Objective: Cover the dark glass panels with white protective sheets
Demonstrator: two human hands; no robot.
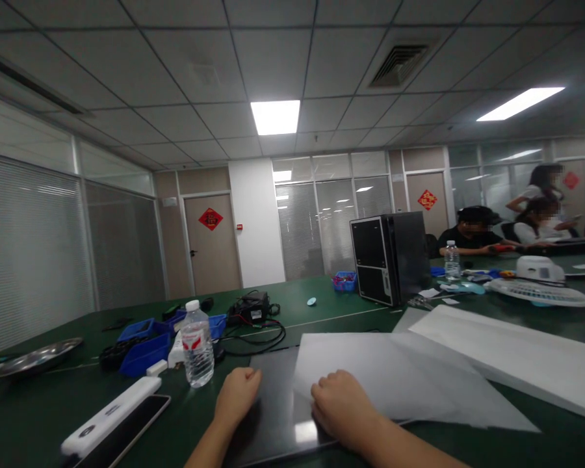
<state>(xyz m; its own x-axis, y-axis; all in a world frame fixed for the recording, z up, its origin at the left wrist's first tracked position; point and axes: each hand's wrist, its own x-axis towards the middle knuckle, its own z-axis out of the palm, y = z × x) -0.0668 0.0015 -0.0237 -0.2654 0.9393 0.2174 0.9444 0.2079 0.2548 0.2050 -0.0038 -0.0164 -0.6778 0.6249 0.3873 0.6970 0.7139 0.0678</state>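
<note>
The left hand (238,392) and right hand (342,404) are curled into fists; I cannot tell if they grip something. A dark panel (279,390) lies between them on the desk (292,292). White sheets (370,367) are beside the right hand; beyond the left stands a bottle (197,352).

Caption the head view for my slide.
Left hand and right hand at a dark, flat panel partly under a white sheet on a green table.

One left hand (240,389) and one right hand (342,404) show at lower centre, two plastic water bottles (198,354) at left and right, one computer tower (405,257) right of centre, three red diamond door signs (210,219) mid-frame, two lit ceiling panels (275,117) and one vent (400,65) above.
</note>
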